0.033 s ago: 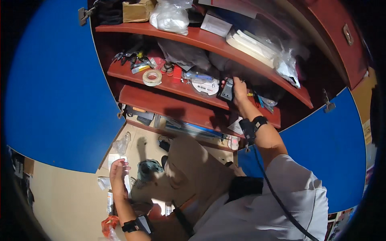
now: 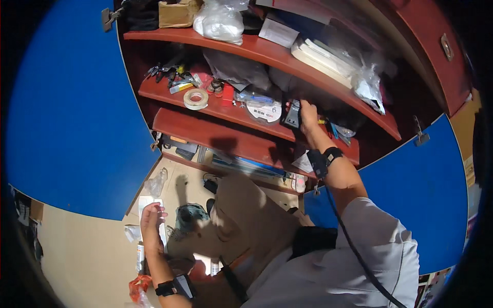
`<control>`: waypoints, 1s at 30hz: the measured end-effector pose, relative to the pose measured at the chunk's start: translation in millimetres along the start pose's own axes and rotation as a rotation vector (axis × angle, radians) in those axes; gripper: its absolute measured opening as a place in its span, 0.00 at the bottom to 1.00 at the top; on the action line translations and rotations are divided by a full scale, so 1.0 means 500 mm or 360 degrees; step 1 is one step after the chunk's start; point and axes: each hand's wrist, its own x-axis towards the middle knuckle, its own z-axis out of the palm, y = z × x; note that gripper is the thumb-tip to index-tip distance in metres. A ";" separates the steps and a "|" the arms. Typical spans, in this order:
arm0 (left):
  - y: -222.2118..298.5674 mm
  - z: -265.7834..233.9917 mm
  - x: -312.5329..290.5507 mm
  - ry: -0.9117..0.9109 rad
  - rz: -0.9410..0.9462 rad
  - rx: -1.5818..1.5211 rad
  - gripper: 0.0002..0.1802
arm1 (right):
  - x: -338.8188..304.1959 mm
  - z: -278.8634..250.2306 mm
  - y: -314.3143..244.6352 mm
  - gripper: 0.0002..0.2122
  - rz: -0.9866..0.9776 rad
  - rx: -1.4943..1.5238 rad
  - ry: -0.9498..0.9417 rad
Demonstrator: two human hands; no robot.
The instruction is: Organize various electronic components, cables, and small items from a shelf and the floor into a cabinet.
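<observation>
My right hand [image 2: 309,114] reaches onto the middle shelf [image 2: 169,96] of a cabinet. Its fingers are closed at the edge of a dark grey, box-shaped device [image 2: 293,114]; the fingertips are partly hidden. Just left of the device lies a round white disc-shaped pack [image 2: 264,110]. Lower down at the left, my left hand [image 2: 152,214] hangs above the floor, empty, its fingers loosely bent and apart. Beneath it shows a white strip-like sheet [image 2: 145,201].
Blue cabinet doors [image 2: 72,118] stand swung out on both sides. On the middle shelf are a tape roll [image 2: 195,99], a small red box [image 2: 227,95] and assorted tools. Above, the upper shelf [image 2: 164,35] bears bags and boxes. A teal bag [image 2: 191,218] lies on the floor.
</observation>
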 end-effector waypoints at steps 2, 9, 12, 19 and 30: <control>-0.008 0.004 0.012 -0.0026 -0.0018 0.0041 0.13 | 0.094 -0.066 0.048 0.27 -0.0005 -0.0220 0.0090; -0.042 -0.022 0.036 0.0054 0.0013 0.0177 0.15 | 0.094 -0.086 0.047 0.32 -0.0332 -0.1181 0.0676; -0.037 -0.031 0.035 0.0110 0.0000 0.0191 0.15 | -0.037 0.010 -0.019 0.24 -0.0360 -0.1307 0.0755; -0.038 -0.065 0.055 0.0224 0.0051 -0.0024 0.11 | -0.064 -0.041 0.048 0.31 -0.1446 -0.2091 0.0661; 0.043 -0.080 0.040 0.0303 0.0110 -0.0410 0.11 | -0.056 -0.031 0.077 0.31 -0.1285 -0.2183 -0.0140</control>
